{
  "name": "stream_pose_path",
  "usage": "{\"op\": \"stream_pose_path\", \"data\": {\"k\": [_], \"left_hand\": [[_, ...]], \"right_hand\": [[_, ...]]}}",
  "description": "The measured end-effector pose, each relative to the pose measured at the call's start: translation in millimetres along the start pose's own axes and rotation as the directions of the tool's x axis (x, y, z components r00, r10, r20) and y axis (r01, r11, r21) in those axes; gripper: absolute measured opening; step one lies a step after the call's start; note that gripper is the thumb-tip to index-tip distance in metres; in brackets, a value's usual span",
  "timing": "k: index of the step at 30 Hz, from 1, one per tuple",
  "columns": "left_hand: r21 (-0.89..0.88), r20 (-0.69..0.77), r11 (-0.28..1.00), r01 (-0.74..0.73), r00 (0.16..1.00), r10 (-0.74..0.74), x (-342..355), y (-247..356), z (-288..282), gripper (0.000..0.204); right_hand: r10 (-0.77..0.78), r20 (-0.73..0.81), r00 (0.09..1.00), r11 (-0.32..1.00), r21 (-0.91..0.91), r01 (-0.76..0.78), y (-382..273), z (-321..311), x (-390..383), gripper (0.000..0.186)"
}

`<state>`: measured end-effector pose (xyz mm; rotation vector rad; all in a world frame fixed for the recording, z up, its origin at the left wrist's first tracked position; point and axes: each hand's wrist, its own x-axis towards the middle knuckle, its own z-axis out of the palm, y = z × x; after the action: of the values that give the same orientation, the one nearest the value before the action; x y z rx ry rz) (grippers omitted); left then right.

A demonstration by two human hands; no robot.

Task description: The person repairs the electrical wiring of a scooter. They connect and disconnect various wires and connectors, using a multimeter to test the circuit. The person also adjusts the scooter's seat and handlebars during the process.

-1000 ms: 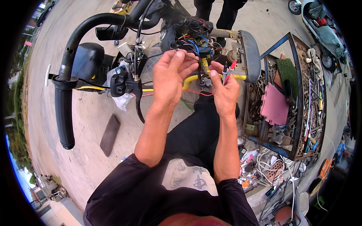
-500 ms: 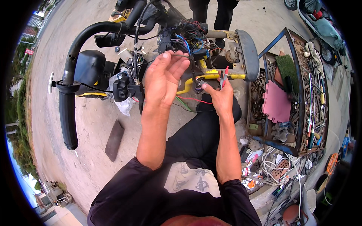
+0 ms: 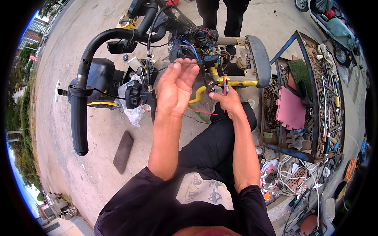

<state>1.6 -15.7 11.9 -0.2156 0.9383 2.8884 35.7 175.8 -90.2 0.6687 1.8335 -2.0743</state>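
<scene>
My left hand (image 3: 176, 86) is raised palm up with its fingers curled, and a thin dark wire (image 3: 188, 63) runs across the fingertips, pinched there. To its right, my right hand (image 3: 228, 100) is closed round a slim red-and-dark tool (image 3: 225, 84) that points up between thumb and fingers; its exact kind does not show. The thumb tip lies against a dark cable end or connector (image 3: 209, 87). Just beyond both hands is the stripped frame of a scooter, with a tangle of coloured wires (image 3: 202, 41) and a yellow frame tube (image 3: 232, 83).
A black handlebar (image 3: 80, 114) curves at the left. On the right stands a blue-edged metal rack (image 3: 311, 129) with tools, hardware and a pink mat (image 3: 290, 108). White cable (image 3: 291, 177) and scraps lie below it. A dark flat piece (image 3: 124, 152) rests on the concrete; another person's legs (image 3: 220, 17) stand beyond.
The whole view has shifted slightly. My right hand has turned so the tool stands more upright, its thumb still by the cable end. My left hand keeps its pinch on the wire.
</scene>
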Motion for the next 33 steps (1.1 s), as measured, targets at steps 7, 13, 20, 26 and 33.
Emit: {"op": "stream_pose_path", "data": {"k": [7,13,20,26,33], "left_hand": [[-0.015,0.073,0.998,-0.054,0.996,0.055,-3,-8,-6,0.014],[0.049,0.037,0.991,-0.121,0.992,0.119,-2,-9,-14,0.013],[0.135,-0.067,0.981,-0.139,0.987,0.149,-6,-11,-21,0.014],[0.152,-0.057,0.973,-0.173,0.981,0.183,-7,-8,-20,0.017],[0.150,-0.018,0.963,-0.223,0.973,0.228,-9,-10,-10,0.026]], "right_hand": [[0.053,0.030,0.998,0.998,0.036,-0.054,1,-5,-3,0.043],[-0.015,-0.042,0.999,0.952,0.305,0.028,9,-16,-8,0.016],[-0.114,-0.089,0.990,0.803,0.579,0.144,7,-27,-17,0.021],[-0.171,-0.101,0.980,0.685,0.703,0.192,19,-35,-10,0.016],[-0.216,-0.170,0.962,0.600,0.754,0.268,12,-41,-12,0.016]]}}
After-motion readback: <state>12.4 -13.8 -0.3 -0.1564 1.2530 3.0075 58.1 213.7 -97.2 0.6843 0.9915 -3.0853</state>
